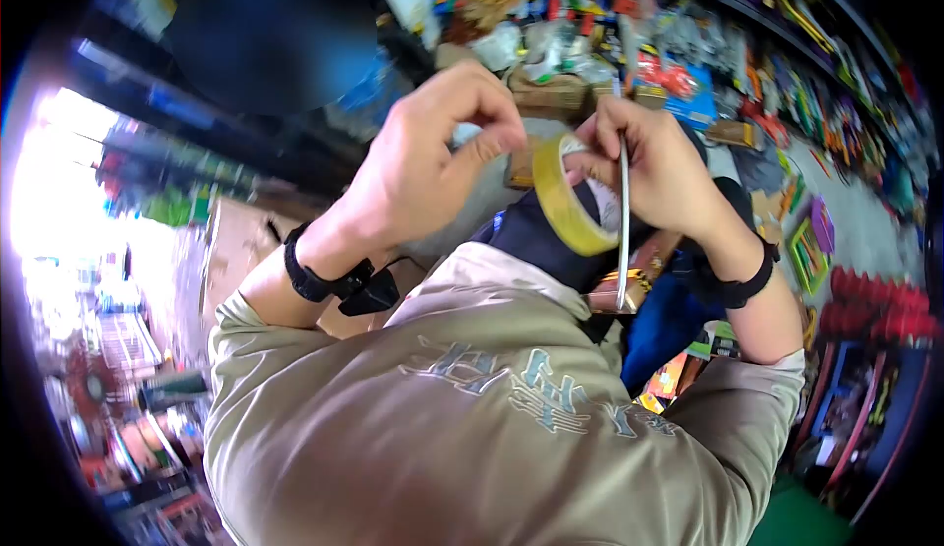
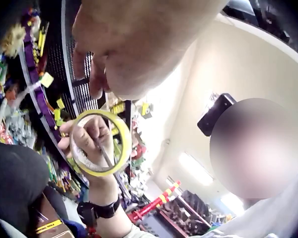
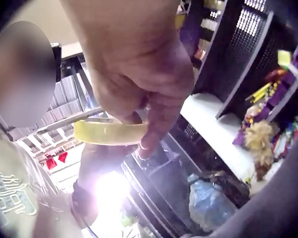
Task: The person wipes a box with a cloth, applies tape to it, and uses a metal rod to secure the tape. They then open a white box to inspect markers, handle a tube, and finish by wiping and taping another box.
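A roll of yellow tape [image 1: 562, 202] hangs from my right hand [image 1: 657, 167], whose fingers reach into its ring. The same hand grips a thin, straight, silvery rod [image 1: 622, 231] that runs down past the roll. In the left wrist view the ring of tape [image 2: 123, 144] faces the camera, with the right fingers showing through it. My left hand [image 1: 423, 157] is raised just left of the roll, fingers loosely bent and thumb near the index fingertip, with nothing visible in it. From the right wrist, the tape [image 3: 109, 133] appears edge-on below the right hand [image 3: 149, 74].
Shelves behind hold many small packed goods [image 1: 678, 39]. A cardboard box [image 1: 236, 251] stands at the left, and brown cartons [image 1: 551, 98] lie beyond the hands. Red ridged items [image 1: 880, 305] sit at the right. A plastic bottle [image 3: 208, 201] shows below the right hand.
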Tool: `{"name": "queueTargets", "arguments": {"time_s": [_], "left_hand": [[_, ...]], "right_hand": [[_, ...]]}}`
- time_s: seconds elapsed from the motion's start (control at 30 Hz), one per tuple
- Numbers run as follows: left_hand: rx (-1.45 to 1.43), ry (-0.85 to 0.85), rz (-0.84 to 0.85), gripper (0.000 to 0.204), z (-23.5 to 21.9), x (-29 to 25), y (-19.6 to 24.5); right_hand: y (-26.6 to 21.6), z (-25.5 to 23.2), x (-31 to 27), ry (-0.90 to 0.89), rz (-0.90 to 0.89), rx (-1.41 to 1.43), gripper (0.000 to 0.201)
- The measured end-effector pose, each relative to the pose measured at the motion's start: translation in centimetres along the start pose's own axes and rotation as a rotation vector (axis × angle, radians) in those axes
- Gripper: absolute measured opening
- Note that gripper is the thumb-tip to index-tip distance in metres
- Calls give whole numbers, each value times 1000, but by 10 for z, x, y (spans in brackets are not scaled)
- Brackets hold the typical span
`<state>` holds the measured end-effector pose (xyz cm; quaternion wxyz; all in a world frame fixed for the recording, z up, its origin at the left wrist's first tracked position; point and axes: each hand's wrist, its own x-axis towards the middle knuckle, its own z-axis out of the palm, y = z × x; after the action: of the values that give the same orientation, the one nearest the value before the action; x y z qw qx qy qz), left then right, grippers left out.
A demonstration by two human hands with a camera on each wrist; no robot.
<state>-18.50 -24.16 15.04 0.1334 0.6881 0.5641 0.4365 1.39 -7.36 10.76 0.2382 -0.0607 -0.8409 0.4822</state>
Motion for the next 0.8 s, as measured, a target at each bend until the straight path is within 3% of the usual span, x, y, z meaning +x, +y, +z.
{"name": "queueTargets", "arguments": {"time_s": [0.1, 0.17, 0.23, 0.27, 0.33, 0.43, 0.5, 0.57, 0.7, 0.8], "left_hand": [[-35, 214, -227, 10, -22, -45, -11], [-50, 280, -255, 12, -31, -74, -21], [-147, 440, -480, 13, -37, -105, -37], [-143, 443, -488, 13, -38, -120, -42], [-223, 571, -700, 13, -35, -152, -49], [-261, 689, -814, 14, -27, -201, -73], [-300, 739, -836, 15, -21, -232, -95], [-256, 885, -983, 17, -14, -249, -99], [-115, 849, -1068, 16, -5, -282, -121], [8, 701, -1163, 24, -7, -296, -132]], "right_hand": [[14, 18, 21, -178, 357, 199, 30], [21, 30, 33, -215, 377, 249, 24], [17, 46, 50, -178, 526, 252, 19], [17, 56, 57, -177, 506, 231, 18], [11, 80, 74, -161, 483, 229, 24], [16, 126, 102, -165, 405, 202, 36], [19, 158, 117, -227, 514, 204, 34], [26, 186, 121, -305, 584, 183, 39], [44, 227, 119, -364, 686, 226, 37], [54, 245, 117, -415, 780, 397, 26]]}}
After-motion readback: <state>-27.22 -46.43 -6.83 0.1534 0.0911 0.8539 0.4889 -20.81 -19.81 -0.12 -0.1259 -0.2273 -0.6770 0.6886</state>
